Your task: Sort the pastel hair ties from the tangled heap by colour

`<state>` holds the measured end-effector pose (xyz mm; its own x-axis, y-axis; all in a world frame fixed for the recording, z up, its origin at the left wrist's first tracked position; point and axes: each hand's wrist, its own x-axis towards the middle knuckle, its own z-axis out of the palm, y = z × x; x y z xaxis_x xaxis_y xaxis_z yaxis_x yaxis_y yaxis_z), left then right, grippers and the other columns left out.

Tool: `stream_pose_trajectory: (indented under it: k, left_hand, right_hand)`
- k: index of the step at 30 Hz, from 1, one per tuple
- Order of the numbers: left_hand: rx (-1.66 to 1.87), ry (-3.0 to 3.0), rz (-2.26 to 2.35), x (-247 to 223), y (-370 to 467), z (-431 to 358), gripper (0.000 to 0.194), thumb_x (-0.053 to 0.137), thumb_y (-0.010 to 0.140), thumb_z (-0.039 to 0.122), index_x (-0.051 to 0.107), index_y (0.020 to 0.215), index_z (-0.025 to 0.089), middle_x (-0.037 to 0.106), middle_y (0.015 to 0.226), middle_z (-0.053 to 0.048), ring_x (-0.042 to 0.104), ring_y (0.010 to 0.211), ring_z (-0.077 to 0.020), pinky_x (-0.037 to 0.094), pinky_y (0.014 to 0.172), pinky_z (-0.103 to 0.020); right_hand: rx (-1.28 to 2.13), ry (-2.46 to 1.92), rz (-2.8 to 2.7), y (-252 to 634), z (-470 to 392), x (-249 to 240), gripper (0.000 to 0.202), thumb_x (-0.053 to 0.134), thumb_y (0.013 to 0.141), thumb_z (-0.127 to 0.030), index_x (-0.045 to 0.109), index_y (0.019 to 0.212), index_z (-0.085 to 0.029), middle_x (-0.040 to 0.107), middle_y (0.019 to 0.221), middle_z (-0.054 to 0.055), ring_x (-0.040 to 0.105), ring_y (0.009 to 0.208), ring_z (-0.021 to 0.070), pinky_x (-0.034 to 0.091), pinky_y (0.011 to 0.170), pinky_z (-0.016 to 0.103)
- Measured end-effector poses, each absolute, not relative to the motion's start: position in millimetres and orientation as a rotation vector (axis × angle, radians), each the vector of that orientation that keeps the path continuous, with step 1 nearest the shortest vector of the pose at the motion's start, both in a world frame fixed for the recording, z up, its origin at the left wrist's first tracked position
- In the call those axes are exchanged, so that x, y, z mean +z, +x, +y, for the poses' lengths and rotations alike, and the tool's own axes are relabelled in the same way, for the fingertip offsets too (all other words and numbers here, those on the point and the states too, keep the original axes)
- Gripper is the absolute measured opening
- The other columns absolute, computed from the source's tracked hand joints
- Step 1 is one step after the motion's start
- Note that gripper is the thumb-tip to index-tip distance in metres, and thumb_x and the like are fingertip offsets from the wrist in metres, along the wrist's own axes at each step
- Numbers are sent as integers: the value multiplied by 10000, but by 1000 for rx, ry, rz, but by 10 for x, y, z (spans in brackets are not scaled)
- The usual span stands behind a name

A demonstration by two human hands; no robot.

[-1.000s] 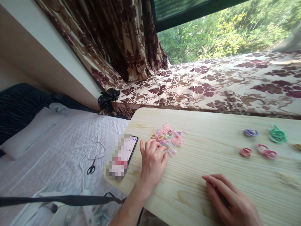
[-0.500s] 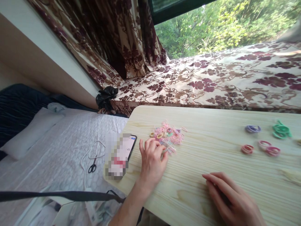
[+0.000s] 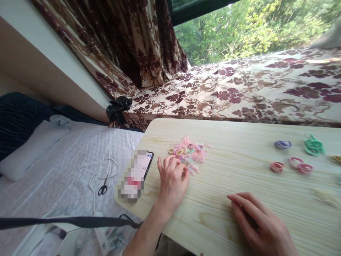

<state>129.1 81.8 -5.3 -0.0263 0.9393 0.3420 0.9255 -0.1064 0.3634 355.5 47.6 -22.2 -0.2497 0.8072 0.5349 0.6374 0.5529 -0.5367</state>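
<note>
On the pale wooden table (image 3: 218,170) lies a mixed pile of small, mostly pink bands (image 3: 190,151). My left hand (image 3: 173,179) rests at the pile's near edge, fingers curved and apart; its fingertips are partly hidden. Farther right, my right hand (image 3: 259,220) lies on the table with thumb and fingertips pressed together; anything between them is too small to make out. Beyond it are sorted groups of bands: purple (image 3: 283,144), green (image 3: 314,146), red (image 3: 277,166) and pink (image 3: 304,169). A cream bunch (image 3: 326,196) sits at the right.
A phone (image 3: 137,176) lies at the table's left edge. Black scissors (image 3: 102,189) and a white cord (image 3: 92,185) are on the bed (image 3: 77,156). A flowered sill cover (image 3: 234,89) runs behind the table, below the window. A dark strap (image 3: 80,222) crosses the lower left.
The view has shifted slightly, so the table and bands appear a little farther left. Both hands keep nearly the same pose.
</note>
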Motion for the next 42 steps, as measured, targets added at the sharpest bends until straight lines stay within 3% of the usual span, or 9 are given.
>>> stream_pose_trajectory:
  k: [6, 18, 30, 33, 37, 42]
  left_hand:
    - [812, 2170, 2063, -39, 1278, 808, 148, 662, 829, 88, 626, 744, 203, 657, 885, -17, 570, 1087, -251, 249, 1128, -612]
    - [809, 2176, 2045, -23, 1250, 740, 161, 614, 872, 100, 612, 762, 217, 703, 806, 13, 602, 1077, -239, 178, 1165, -617]
    - [944, 2148, 2031, 9, 1207, 689, 177, 606, 851, 54, 637, 790, 217, 709, 810, 7, 606, 1040, -225, 257, 1143, -582]
    - [1030, 2114, 1913, 6, 1297, 668, 181, 617, 845, 49, 652, 820, 225, 734, 834, 13, 605, 1046, -230, 249, 1143, -579]
    - [1085, 2080, 1674, 1, 1528, 614, 177, 609, 857, 62, 660, 825, 228, 747, 854, 11, 605, 1057, -229, 339, 1093, -525]
    - [1017, 2088, 1552, 2, 1752, 542, 198, 595, 850, 53, 665, 819, 236, 737, 830, 9, 600, 1106, -236, 310, 1137, -545]
  right_hand:
    - [288, -1190, -2030, 3595, 455, -284, 172, 533, 942, -253, 653, 1065, -245, 698, 946, 12, 699, 771, 109, 545, 659, 168]
    - [312, -1208, -1971, 3554, 445, -238, 177, 525, 940, -278, 689, 1000, -244, 709, 900, 15, 697, 726, 118, 546, 623, 187]
    - [295, -1201, -2007, 3563, 440, -246, 171, 512, 959, -265, 673, 1008, -237, 702, 904, 22, 691, 738, 119, 544, 628, 199]
    - [274, -1204, -2001, 3544, 434, -237, 164, 508, 962, -239, 668, 994, -227, 701, 903, 27, 690, 749, 121, 545, 644, 208]
    - [309, -1237, -1974, 3526, 412, -226, 172, 499, 966, -236, 668, 986, -212, 701, 910, 47, 688, 772, 133, 548, 657, 228]
    - [395, -1285, -1925, 3516, 382, -209, 187, 475, 977, -238, 654, 1014, -202, 688, 912, 48, 645, 670, 108, 529, 607, 229]
